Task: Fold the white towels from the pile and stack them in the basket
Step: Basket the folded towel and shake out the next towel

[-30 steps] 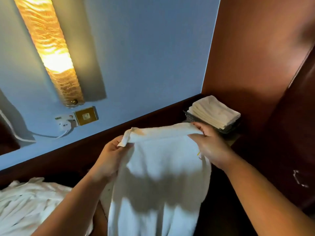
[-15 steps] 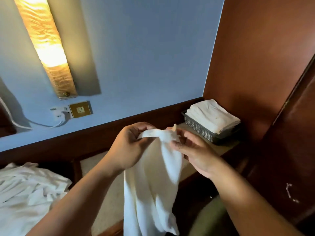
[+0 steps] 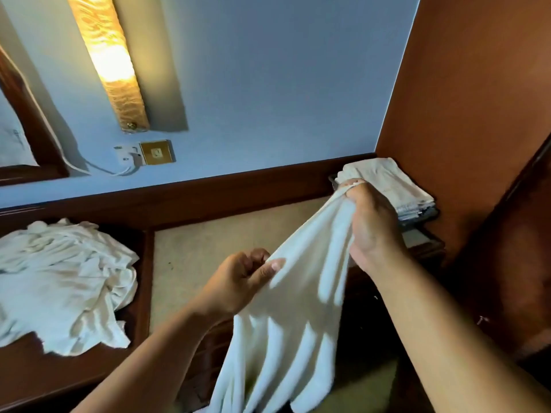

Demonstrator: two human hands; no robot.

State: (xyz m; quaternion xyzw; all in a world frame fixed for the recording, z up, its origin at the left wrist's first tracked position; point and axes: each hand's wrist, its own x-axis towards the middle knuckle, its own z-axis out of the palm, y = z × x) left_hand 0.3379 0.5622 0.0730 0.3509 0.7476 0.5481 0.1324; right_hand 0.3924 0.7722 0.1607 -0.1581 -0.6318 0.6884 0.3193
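A white towel hangs in loose folds in front of me. My right hand grips its upper corner, raised toward the right. My left hand pinches the towel's edge lower down, to the left. A pile of crumpled white towels lies on the dark wooden surface at the left. At the far right corner, a stack of folded white towels fills a dark mesh basket, partly hidden behind my right hand.
A beige tabletop framed in dark wood runs along the blue wall. A lit wall lamp and a brass socket plate with a white plug and cable are on the wall. A reddish wooden panel closes the right side.
The hands, bunched together on the towel half a second ago, have drawn apart: the right hand rose toward the basket, the left dropped lower along the edge. The view has tilted down.
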